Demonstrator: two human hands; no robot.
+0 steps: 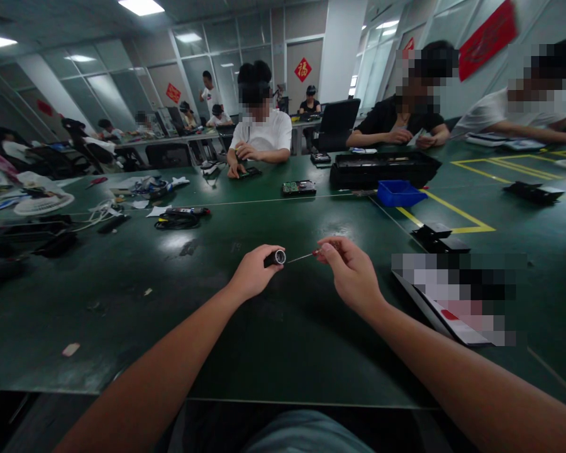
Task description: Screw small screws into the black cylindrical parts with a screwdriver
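My left hand (pixel 255 272) is wrapped round a short black cylinder (pixel 277 257) with a pale ring at its open end, which faces me and to the right. What the cylinder belongs to cannot be made out. In my right hand (pixel 351 270) is a screwdriver (pixel 315 253) with a reddish handle, its thin metal shaft pointing left. The shaft's tip lies close to the cylinder's ringed end; whether they touch is unclear. Both hands are above the green tabletop (pixel 283 352), and my fingers hide most of the handle and the cylinder's body.
A box-like item with papers (pixel 453 308) lies right of my right arm. Ahead are a blue bin (pixel 400 193), a long black tray (pixel 384 168), a hard drive (pixel 299 187) and a coiled black cable (pixel 182 218). Across the table a person (pixel 261 132) handles a dark part.
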